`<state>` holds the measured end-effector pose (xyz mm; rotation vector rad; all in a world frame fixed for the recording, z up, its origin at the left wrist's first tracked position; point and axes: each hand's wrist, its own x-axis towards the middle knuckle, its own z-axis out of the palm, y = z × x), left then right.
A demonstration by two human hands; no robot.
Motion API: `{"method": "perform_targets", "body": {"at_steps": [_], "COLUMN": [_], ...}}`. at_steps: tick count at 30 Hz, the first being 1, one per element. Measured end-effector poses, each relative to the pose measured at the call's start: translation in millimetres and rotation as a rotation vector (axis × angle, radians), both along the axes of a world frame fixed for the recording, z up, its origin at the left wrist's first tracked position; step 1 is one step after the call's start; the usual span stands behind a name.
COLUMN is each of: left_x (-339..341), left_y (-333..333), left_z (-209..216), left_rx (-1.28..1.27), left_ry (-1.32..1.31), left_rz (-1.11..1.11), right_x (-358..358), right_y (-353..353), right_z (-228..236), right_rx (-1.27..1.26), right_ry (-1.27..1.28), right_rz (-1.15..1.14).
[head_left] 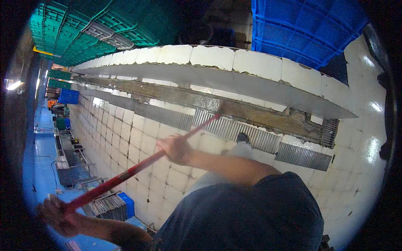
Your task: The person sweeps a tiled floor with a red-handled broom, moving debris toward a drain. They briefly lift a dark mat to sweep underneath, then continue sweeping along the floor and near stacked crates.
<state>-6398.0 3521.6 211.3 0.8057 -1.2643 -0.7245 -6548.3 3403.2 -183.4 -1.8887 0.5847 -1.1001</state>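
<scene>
A long red pole (125,178) slants across the view from the lower left up to the drain channel (259,115). My left hand (58,215) is closed around its near, thicker end. Farther along the shaft, my right hand (176,149) grips it from above. The pole's thin far end meets the channel beside the metal drain grates (234,129). Whatever head it carries there is blurred, so its kind cannot be told. Wet, brownish grime covers the channel floor. My shoe (242,137) rests by the grates.
A low white-tiled wall (213,56) runs behind the channel. Beyond it stand stacked green crates (96,27) and blue crates (301,29). On the left are metal racks (71,154), stacked trays (109,207) and a blue floor (44,167). Wet white tiles (150,171) lie between.
</scene>
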Motion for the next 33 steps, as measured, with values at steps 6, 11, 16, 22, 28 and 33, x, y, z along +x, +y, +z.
{"method": "perform_targets", "body": {"at_steps": [6, 11, 16, 22, 28, 33], "left_x": [-22.3, -20.6, -17.8, 15.2, 52.8, 139.2], "left_y": [-26.8, 12.9, -10.2, -54.6, -3.1, 19.3], "left_z": [-82.6, -69.2, -9.2, -84.8, -106.1, -41.5], "left_rx": [0.096, -0.083, -0.319, 0.034, 0.027, -0.351], "left_ry": [-0.164, -0.28, -0.068, -0.039, -0.514, -0.092], "left_rz": [0.194, 0.186, 0.226, 0.108, -0.067, 0.273], "right_x": [9.6, 30.9, 64.9, 106.2, 162.6, 219.4], "right_y": [-33.6, -71.7, -27.0, -40.8, -75.5, -37.0], "right_z": [-70.0, -47.3, -10.2, -85.6, -87.9, -43.3], "right_rx": [0.19, 0.124, -0.068, 0.164, 0.075, -0.18], "right_ry": [0.056, -0.083, 0.031, 0.032, 0.056, 0.105], "right_rz": [-0.123, -0.061, -0.086, -0.168, -0.064, -0.051]}}
